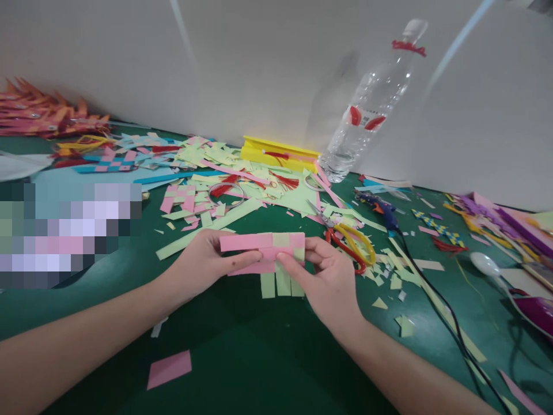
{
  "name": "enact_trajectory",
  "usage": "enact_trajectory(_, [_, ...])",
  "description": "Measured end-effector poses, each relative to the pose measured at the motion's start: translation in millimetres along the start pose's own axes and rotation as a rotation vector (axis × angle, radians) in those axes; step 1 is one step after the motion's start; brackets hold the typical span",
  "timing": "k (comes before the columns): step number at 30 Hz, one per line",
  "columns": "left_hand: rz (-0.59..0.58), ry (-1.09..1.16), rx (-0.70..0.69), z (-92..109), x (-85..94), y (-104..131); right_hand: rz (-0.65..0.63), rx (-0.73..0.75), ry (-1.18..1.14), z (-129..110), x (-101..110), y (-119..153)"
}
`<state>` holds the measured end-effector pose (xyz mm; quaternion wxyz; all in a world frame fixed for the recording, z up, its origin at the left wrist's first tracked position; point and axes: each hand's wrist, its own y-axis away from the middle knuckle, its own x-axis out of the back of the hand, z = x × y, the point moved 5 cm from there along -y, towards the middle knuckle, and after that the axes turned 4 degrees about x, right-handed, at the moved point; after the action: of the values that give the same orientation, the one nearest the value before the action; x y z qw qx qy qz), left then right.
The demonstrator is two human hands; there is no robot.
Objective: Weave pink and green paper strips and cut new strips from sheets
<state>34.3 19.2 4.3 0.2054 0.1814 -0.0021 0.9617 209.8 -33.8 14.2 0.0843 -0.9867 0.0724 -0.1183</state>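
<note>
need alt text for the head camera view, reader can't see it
A left hand and right hand hold pink and green paper strips, partly woven, over a green table strewn with paper scraps. Beyond are scissors and a clear plastic bottle.

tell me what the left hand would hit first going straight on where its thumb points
Beyond the woven paper that the left hand holds, probably the right hand, which holds the paper's other end, though depth is hard to judge.

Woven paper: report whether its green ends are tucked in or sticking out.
Sticking out: three green ends project below the pink strips.
</note>
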Motion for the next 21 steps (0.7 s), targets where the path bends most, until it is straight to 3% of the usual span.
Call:
enact_trajectory(15, [-0.002, -0.034, -0.019, 7.2, -0.3, 0.0, -0.087, 0.015, -0.029, -1.0, -4.8, 1.2])
enact_trajectory(21, [-0.034, 0.001, 0.086, -0.3, -2.3, -0.4, -0.087, -0.033, 0.019, 8.0, -0.8, -3.8])
